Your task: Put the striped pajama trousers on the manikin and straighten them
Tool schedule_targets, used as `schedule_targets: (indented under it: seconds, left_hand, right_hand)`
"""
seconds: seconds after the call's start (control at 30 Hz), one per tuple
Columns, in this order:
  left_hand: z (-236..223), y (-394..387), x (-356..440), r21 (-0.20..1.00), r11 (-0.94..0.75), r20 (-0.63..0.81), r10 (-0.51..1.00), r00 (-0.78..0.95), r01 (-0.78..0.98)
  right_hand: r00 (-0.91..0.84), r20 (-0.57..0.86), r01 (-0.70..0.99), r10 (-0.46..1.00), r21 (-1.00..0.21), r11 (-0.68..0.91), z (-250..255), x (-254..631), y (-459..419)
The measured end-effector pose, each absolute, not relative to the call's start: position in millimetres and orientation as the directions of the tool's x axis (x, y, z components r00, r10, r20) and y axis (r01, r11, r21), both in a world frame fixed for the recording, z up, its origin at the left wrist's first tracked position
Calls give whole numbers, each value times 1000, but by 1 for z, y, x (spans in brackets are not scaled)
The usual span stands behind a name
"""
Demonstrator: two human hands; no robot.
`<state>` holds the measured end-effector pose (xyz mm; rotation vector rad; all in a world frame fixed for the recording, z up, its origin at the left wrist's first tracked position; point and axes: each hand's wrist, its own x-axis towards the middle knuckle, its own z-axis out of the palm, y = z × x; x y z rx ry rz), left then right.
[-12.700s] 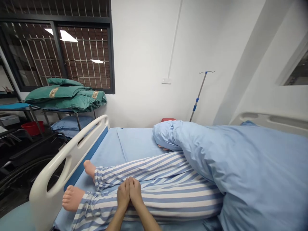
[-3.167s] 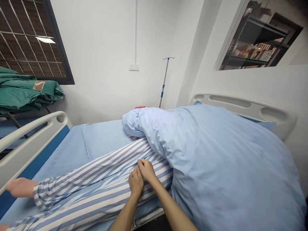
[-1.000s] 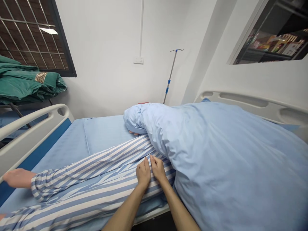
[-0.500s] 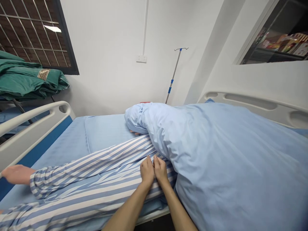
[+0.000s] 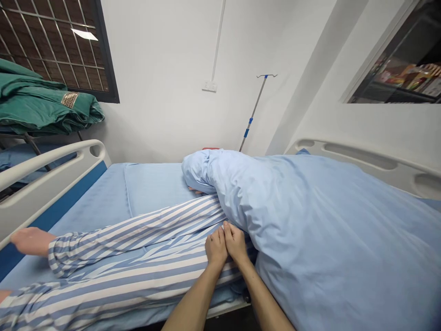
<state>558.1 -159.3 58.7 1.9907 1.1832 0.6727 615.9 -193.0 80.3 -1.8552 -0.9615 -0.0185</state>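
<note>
My left hand (image 5: 217, 247) and my right hand (image 5: 236, 241) are side by side, touching, on the upper part of blue-and-white striped trousers (image 5: 138, 280). A person lying on the bed wears these trousers. The fingers of both hands are curled down against the cloth; their tips are partly hidden. Just right of my right hand bulges a light blue quilt (image 5: 310, 220), which covers the person's upper body. One bare foot (image 5: 32, 241) shows beyond the left trouser hem. Some fingers of the lying person peek out beneath the quilt's far edge.
The bed has a pale footboard (image 5: 51, 165) on the left and a headboard (image 5: 358, 156) on the right. An IV pole (image 5: 254, 108) stands behind the bed. A folded green bundle (image 5: 41, 108) lies beyond the footboard, under a barred window (image 5: 51, 41).
My hands have turned slightly, showing more of their backs, and the right fingers now overlap the left hand's edge. The whole view has shifted a little; the person and quilt appear still.
</note>
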Motion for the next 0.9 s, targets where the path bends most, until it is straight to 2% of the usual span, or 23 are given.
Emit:
schedule_targets:
  seconds: [0.17,0.37,0.5,0.6,0.7,0.9]
  left_hand:
    - [62,-160,556,799,-305,65,901,430,518]
    - [60,-161,557,813,-285,31,892,451,507]
    - [55,-153,537,862,-307,68,857,511,402]
    - [52,-130,489,901,-266,59,858,511,342]
    - [57,-92,412,914,-194,3,882,471,357]
    - [72,-25,235,880,-167,65,970,236,444]
  right_hand:
    - [680,428,622,596,-767,-159,77,631,-197]
    - [680,407,676,610,-669,-308,56,635,-202]
    - [688,399,676,606,-656,-336,57,634,-201]
    - [704,384,657,598,-671,-342,59,633,-201]
    - [714,369,644,594,-680,-351,57,634,-202]
    - [718,330,646,613,-644,-410,48,642,-200]
